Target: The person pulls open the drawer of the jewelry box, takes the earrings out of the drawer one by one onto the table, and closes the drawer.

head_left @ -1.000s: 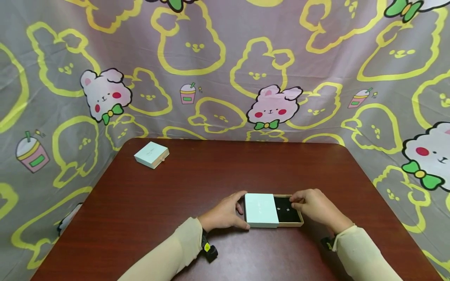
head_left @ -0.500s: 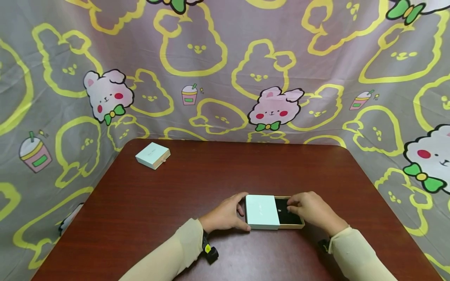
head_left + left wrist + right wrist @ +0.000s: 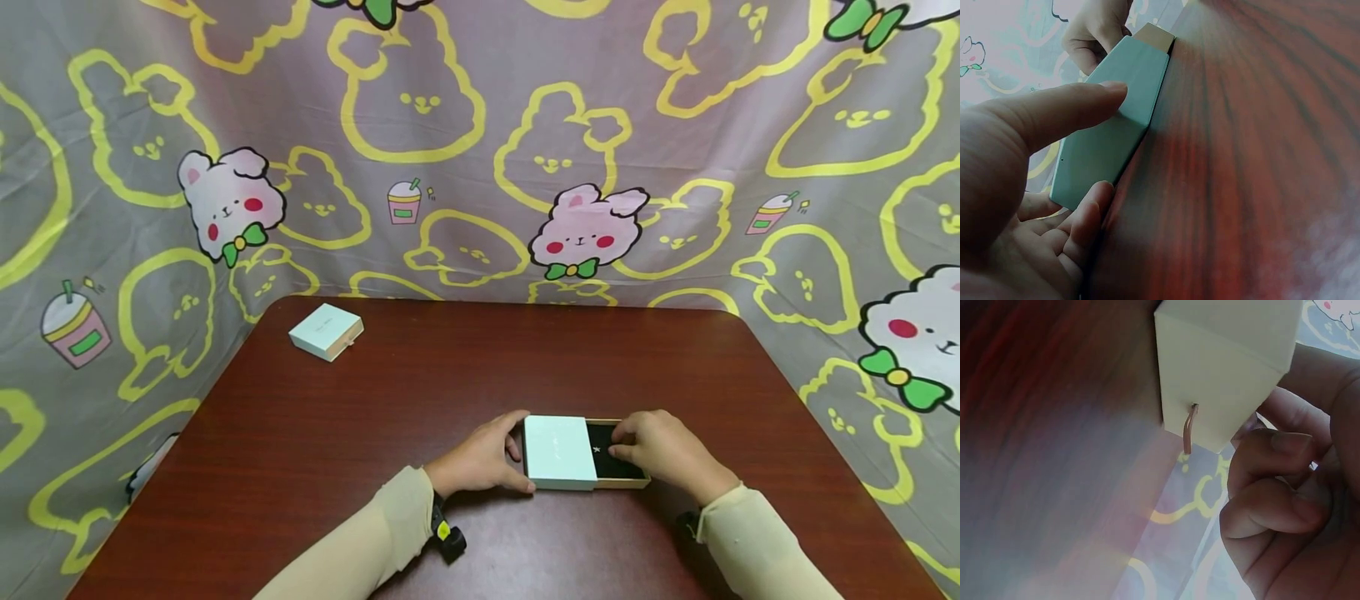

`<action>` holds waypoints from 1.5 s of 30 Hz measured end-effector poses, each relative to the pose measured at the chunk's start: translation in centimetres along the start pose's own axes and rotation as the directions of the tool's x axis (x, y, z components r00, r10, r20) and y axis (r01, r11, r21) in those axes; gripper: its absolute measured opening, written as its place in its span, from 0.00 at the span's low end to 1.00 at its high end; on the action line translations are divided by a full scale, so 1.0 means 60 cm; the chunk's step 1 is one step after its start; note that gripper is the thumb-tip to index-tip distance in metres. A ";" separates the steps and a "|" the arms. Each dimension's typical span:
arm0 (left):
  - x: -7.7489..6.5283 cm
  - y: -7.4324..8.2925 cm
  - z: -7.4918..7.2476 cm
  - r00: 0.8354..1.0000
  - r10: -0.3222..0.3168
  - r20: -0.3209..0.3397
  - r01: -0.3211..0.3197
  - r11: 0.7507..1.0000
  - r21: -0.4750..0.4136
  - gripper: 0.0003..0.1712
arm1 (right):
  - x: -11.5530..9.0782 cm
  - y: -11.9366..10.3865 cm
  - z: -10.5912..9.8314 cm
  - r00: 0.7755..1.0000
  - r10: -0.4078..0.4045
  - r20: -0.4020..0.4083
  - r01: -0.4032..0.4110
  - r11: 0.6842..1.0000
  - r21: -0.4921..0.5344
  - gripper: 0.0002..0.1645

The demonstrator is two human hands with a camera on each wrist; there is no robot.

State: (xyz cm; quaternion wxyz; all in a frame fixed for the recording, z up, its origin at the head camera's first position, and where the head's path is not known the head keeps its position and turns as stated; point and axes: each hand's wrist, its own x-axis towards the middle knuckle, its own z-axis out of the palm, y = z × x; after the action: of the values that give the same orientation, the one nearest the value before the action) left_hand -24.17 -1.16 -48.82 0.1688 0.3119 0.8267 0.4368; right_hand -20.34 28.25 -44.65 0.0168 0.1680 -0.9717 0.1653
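A pale mint jewelry box (image 3: 558,451) lies on the table, its tray (image 3: 624,482) slid partly out to the right. My left hand (image 3: 483,457) grips the cover's left end, thumb at the near corner and fingers at the far side. In the left wrist view the thumb (image 3: 1085,109) lies along the mint cover (image 3: 1110,119). One small silvery star-shaped earring (image 3: 597,450) shows on the black pad (image 3: 600,435). My right hand (image 3: 667,450) reaches over the tray, curled fingertips pinching at the second star earring's spot, hiding it. A brown pull loop (image 3: 1189,430) hangs from the tray's end.
Another mint box (image 3: 326,331), closed, sits at the table's far left corner. The dark red wooden table (image 3: 450,367) meets a patterned cloth (image 3: 465,125) hung at the back and sides.
My right hand has moved slightly left and inward over the tray, and its fingertips now cover the second star earring. The left hand keeps its grip on the box.
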 end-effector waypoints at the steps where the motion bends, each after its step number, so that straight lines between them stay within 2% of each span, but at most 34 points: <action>1: 0.000 0.000 0.000 1.000 -0.001 0.001 0.001 1.000 0.001 0.62 | 0.000 0.000 0.000 1.000 -0.002 -0.001 0.002 1.000 -0.002 0.04; 34: -0.002 0.003 -0.002 1.000 -0.008 0.007 0.008 1.000 0.006 0.61 | -0.002 0.006 0.005 0.995 -0.101 0.001 0.101 0.993 0.057 0.09; 40: -0.002 0.003 -0.002 1.000 -0.014 0.008 0.014 1.000 0.008 0.62 | -0.002 0.008 0.001 0.990 -0.138 0.018 0.136 0.987 0.082 0.11; 45: -0.002 0.005 -0.002 1.000 -0.019 0.012 0.019 1.000 0.003 0.61 | 0.000 0.011 -0.003 0.990 -0.133 0.054 0.127 0.988 0.093 0.12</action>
State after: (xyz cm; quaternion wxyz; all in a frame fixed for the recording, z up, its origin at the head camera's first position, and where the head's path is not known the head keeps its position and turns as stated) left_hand -24.05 -1.21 -48.51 0.1772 0.3070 0.8292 0.4321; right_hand -20.55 28.87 -44.71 -0.0089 0.2364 -0.9504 0.2019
